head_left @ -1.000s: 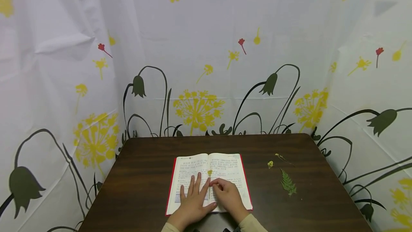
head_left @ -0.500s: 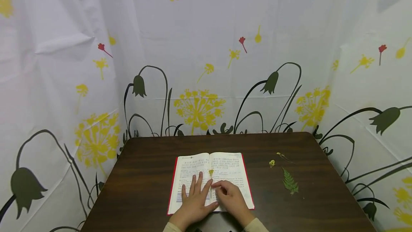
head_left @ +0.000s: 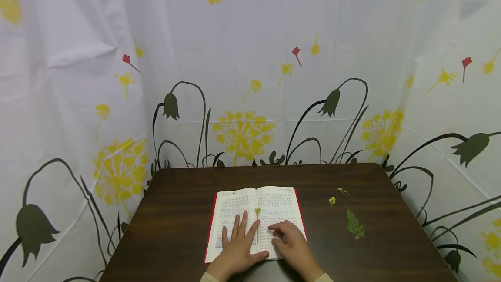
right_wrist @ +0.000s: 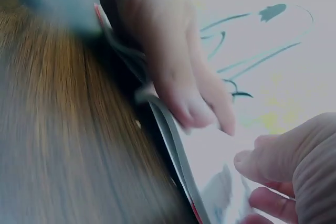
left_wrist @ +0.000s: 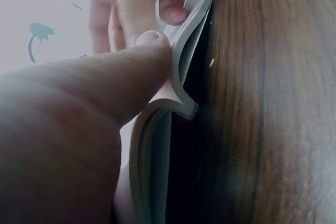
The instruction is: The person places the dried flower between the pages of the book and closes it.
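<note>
An open book [head_left: 274,199] with red cover edges lies on the dark wooden table. A small yellow flower [head_left: 257,211] on a thin stem lies along its centre fold. My left hand [head_left: 236,247] rests with spread, straight fingers on the left page, its index fingertip right beside the stem and its thumb across the fold onto the right page. Over the right page, my right hand [head_left: 291,245] has loosely bent fingers, with nothing seen between them. In the right wrist view, the right thumb [right_wrist: 252,163] is apart from the other fingers.
Right of the book lie a green fern leaf [head_left: 354,224], a yellow blossom [head_left: 332,201] and a thin-stemmed flower sprig [head_left: 346,194]. Behind the wooden table [head_left: 176,212] hangs a white curtain [head_left: 235,55] printed with flowers.
My right hand has moved right, away from the flower's stem and the fold, and its fingers have loosened. The left hand stays spread on the book. The view shifts slightly.
</note>
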Demonstrator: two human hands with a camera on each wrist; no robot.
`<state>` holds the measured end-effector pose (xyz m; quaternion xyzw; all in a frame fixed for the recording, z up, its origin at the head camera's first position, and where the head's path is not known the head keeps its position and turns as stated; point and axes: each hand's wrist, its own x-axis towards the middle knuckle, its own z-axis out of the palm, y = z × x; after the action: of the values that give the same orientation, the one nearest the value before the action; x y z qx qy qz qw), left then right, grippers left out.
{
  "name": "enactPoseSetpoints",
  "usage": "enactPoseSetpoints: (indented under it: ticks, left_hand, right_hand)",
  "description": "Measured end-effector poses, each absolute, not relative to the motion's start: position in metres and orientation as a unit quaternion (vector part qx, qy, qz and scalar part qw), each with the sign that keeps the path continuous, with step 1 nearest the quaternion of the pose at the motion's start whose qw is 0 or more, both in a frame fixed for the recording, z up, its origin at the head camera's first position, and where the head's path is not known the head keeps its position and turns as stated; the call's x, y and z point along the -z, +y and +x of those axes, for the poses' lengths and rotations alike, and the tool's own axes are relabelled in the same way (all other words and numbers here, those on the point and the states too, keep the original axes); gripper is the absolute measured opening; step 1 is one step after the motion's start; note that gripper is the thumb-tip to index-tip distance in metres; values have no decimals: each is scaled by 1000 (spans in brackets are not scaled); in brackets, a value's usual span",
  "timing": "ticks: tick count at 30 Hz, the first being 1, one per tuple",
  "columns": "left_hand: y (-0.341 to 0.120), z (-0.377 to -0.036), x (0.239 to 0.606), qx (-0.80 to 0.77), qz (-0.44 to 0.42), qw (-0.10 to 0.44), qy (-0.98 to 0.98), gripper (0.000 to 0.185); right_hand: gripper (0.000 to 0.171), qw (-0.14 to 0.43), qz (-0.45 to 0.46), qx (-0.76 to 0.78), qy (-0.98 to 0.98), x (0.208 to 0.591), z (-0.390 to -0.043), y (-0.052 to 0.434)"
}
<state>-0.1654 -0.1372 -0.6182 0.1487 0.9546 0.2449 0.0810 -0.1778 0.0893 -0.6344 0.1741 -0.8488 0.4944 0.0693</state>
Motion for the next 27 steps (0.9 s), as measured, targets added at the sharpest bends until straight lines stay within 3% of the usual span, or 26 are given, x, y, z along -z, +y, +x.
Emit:
enactPoseSetpoints:
  ticks: [4, 8, 14, 21, 27]
  left_hand:
    - [-140, -172, 617, -241, 150, 86, 955, 102]
    - [-141, -175, 615, -242, 150, 91, 954, 101]
    - [-139, -169, 622, -239, 153, 97, 954, 98]
    - [-139, -169, 625, -262, 158, 102, 947, 95]
    - [-142, -172, 622, -268, 152, 96, 946, 97]
  right_hand:
    - [51, 123, 234, -482, -835, 637, -178, 111]
    - [58, 127, 268, -451, -842, 641, -180, 133]
    - [57, 49, 283, -407, -867, 647, -178, 162]
    - [79, -64, 256, -403, -876, 638, -179, 195]
    - [79, -88, 269, -408, -868, 639, -186, 202]
